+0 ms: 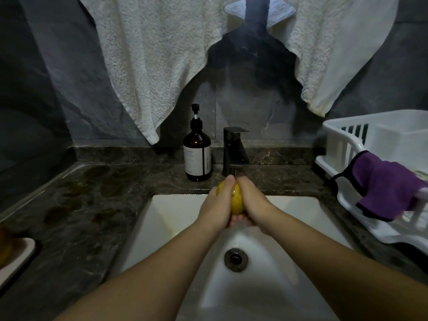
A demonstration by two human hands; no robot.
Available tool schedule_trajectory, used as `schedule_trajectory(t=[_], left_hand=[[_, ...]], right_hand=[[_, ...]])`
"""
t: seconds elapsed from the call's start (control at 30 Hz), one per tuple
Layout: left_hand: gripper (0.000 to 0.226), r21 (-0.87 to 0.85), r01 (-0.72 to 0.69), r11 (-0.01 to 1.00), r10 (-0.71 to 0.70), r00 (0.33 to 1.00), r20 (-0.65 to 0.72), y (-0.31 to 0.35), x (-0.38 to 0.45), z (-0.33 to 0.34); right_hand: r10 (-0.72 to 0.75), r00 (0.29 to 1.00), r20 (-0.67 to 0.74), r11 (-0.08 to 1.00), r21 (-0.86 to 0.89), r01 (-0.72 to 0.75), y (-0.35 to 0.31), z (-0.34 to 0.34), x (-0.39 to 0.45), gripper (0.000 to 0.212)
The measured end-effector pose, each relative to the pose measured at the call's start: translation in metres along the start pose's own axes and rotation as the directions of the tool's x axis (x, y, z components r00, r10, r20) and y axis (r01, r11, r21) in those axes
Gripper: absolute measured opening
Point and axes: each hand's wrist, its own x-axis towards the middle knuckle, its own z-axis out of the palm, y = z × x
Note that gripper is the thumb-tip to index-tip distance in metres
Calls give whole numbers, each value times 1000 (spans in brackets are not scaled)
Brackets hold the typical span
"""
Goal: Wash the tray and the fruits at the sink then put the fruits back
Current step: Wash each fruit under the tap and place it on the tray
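A yellow fruit (236,200) is held between both hands over the white sink (176,218), just under the dark faucet (234,151). My left hand (216,206) wraps around its left side with the thumb on top. My right hand (253,202) cups its right side. At the far left edge of the counter sits a pale tray (22,252) with a dim yellowish fruit (4,247) on it, mostly cut off by the frame.
A brown soap pump bottle (197,149) stands left of the faucet on the dark marble counter (88,205). A white dish rack (375,144) with a purple cloth (389,186) draped over it fills the right side. White towels (148,61) hang above. The sink drain (236,259) lies below the hands.
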Motion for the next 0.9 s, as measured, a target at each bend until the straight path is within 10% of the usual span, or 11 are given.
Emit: schedule_trajectory(t=[0.13,0.27,0.43,0.57,0.73,0.9], left_hand=[[76,-41,118,992,-114,988,102,1,-2,-8],[64,67,-67,995,71,996,-55,-2,1,-1],[73,-7,37,999,-36,997,70,1,-1,-5],[55,10,-45,999,45,999,10,-3,2,-2],[61,-140,165,976,-151,983,105,-3,-1,-9],[50,-123,62,991,-63,998,-4,-5,-3,2]], right_hand=[[-140,990,-12,977,-164,136,4,-2,0,36],[74,992,98,995,59,-80,-4,0,-6,54],[-225,974,-4,958,-186,220,5,-8,-5,35],[67,991,117,997,29,-71,3,-2,-10,51],[-215,976,29,938,-273,214,9,-1,-4,49],[-104,994,-23,967,-236,95,5,3,-6,49]])
